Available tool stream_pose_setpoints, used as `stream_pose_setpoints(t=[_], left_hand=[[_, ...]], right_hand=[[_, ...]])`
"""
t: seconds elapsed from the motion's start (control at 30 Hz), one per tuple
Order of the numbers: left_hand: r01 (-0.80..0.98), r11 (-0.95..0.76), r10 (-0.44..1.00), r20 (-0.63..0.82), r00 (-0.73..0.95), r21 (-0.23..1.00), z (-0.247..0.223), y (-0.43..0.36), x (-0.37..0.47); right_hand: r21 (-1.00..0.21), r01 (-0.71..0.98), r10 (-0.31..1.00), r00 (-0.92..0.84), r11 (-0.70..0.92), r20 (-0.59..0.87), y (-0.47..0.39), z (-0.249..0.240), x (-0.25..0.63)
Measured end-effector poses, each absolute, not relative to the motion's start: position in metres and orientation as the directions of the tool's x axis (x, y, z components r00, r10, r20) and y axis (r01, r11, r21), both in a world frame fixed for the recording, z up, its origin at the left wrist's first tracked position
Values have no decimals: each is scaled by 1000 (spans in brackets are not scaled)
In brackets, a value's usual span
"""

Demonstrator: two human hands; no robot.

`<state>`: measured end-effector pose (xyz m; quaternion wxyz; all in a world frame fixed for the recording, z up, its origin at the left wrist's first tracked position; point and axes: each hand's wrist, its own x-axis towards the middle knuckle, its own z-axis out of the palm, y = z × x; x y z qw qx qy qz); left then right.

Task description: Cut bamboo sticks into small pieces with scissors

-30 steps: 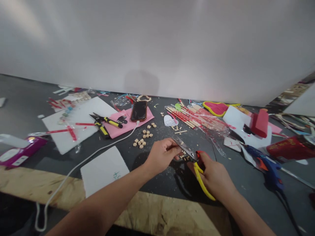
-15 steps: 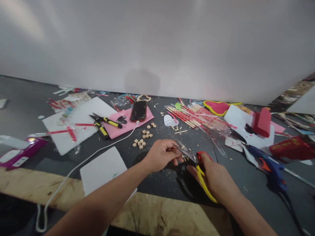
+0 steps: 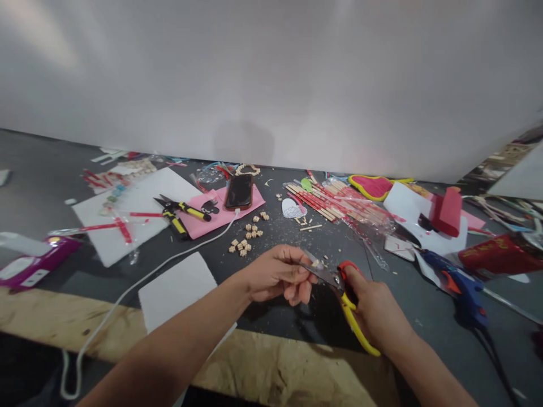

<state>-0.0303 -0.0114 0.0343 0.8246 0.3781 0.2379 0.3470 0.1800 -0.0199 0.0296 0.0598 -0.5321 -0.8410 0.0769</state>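
My right hand [image 3: 377, 305] is wrapped around the handles of a pair of scissors [image 3: 355, 328], one handle yellow and one red. Their blades point left and stand slightly apart at my left hand's fingertips. My left hand [image 3: 280, 274] is closed in a pinch beside the blades; what it holds is mostly hidden. A small pale bit [image 3: 316, 263] shows between the blades. Just beyond the hands lie a short wooden stick [image 3: 311, 228] and a heart-shaped paper cutout [image 3: 293, 209]. Small clusters of wooden pieces [image 3: 241, 247] sit left of them.
Red-and-wood sticks [image 3: 316, 200] lie in plastic at the back. Yellow-handled pliers [image 3: 178, 215] and a phone [image 3: 239, 191] with a white cable [image 3: 165, 261] are on the left. A blue glue gun [image 3: 460, 291] and a red can [image 3: 498, 254] stand right.
My left hand has turned slightly, its lower fingers now curled more in view. The scissors have shifted a little down and right, with the blades still at the left fingertips.
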Motion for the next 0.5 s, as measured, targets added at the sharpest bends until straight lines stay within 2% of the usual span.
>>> stream_pose_setpoints(t=[0.1, 0.23, 0.37, 0.5], left_hand=[[-384, 326, 876, -123, 466, 864, 33, -9, -24], [-210, 112, 965, -56, 255, 971, 34, -8, -15], [21, 37, 995, -39, 87, 999, 35, -12, -12], [130, 16, 997, -25, 69, 991, 34, -12, -15]], right_hand=[[-222, 904, 929, -370, 366, 22, -18, 25, 181], [-235, 924, 948, -317, 303, -25, -16, 24, 180], [-232, 932, 954, -298, 279, -47, -16, 25, 178], [-185, 937, 948, -313, 297, -63, -17, 22, 178]])
